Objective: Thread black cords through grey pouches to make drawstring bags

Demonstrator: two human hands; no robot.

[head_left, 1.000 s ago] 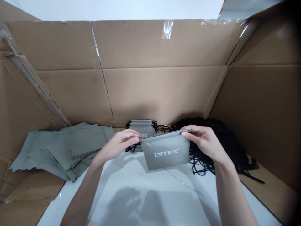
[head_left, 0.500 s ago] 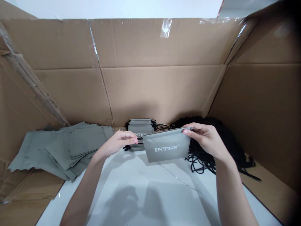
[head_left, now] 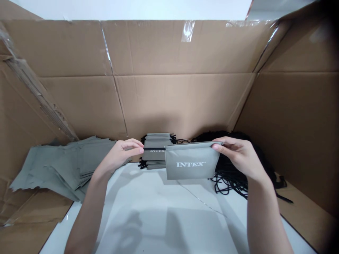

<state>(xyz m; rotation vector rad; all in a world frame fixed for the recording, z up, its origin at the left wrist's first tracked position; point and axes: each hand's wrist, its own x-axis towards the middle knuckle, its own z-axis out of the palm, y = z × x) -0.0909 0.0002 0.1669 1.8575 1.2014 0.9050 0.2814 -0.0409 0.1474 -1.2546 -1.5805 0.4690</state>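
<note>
A grey pouch (head_left: 191,169) printed INTEX hangs in the air above the white table. My right hand (head_left: 236,151) is closed on its top right corner, thumb in front. From the pouch's top left corner a black cord (head_left: 154,149) stretches out sideways. The far end of that cord is pinched between the thumb and fingers of my left hand (head_left: 123,155). Behind the cord, a stack of finished-looking grey pouches (head_left: 158,141) with black cord ends at their sides stands by the cardboard wall. The pouch hides part of this stack.
Loose grey pouches (head_left: 63,164) lie in a spread pile at the left. A heap of black cords (head_left: 233,176) lies at the right, partly behind my right hand. Cardboard walls (head_left: 169,102) enclose the back and sides of the white table (head_left: 159,201).
My left hand has moved left, away from the pouch, and a longer length of black cord now shows. The pouch and my right hand have shifted slightly right.
</note>
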